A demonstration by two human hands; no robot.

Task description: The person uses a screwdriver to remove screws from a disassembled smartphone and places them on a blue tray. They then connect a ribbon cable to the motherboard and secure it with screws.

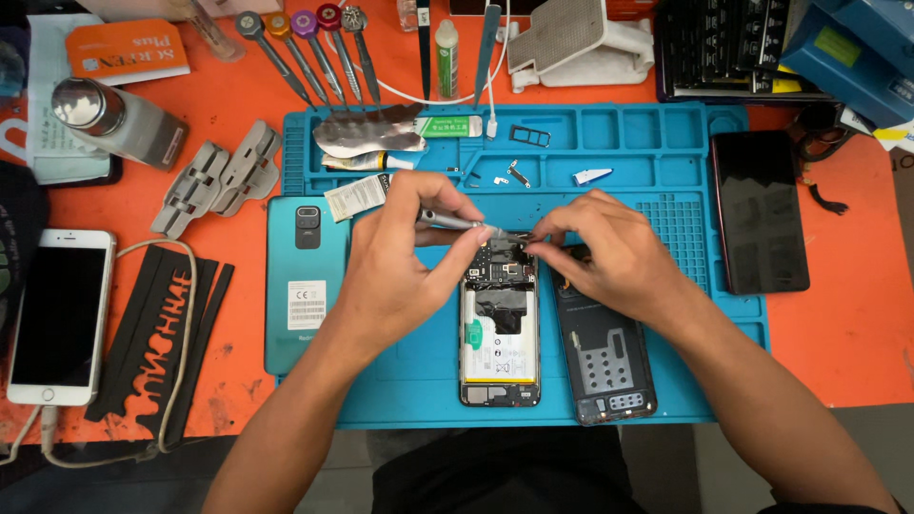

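Observation:
An opened phone [499, 338] lies face down on the blue work mat [628, 171], its battery and circuit board showing. My left hand [400, 262] grips a slim silver screwdriver [452, 221] whose tip points at the board near the phone's top. Across from it, my right hand [605, 252] pinches at that same upper area with thumb and forefinger. A dark inner frame [606, 357] rests right of the phone, partly under my right wrist. The teal back cover [305, 286] sits at the mat's left edge.
A white phone [59, 314] with a cable lies far left, beside black plastic opening tools [157, 333]. A dark phone [759, 211] sits right of the mat. Screwdrivers [305, 48], tweezers [486, 43], a small bottle [446, 48] and a metal canister [119, 122] line the orange table's far side.

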